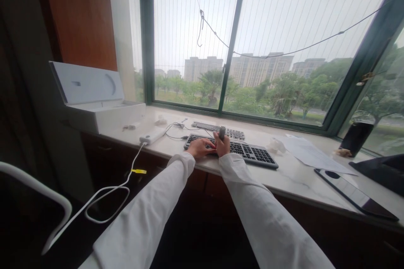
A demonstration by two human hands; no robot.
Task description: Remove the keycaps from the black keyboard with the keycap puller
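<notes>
A black keyboard with a grey frame (252,154) lies along the front of the marble-patterned counter. Over its left half, my right hand (223,146) is wrapped round a thick grey-handled tool (222,133) held upright; its working end is hidden. My left hand (200,148) rests on the keyboard's left part, thumb and fingers drawn together at the tool's foot, beside a small red spot. What those fingers pinch is too small to make out. Just behind lies a grey panel with keyboard-like cutouts (235,133).
On the left stand an open white box (109,118) and a white power strip (153,135) whose cord hangs over the edge. A thin black cable (179,125) lies near the keyboard. To the right are papers (304,153), a phone (353,193) and a black cylinder (356,139).
</notes>
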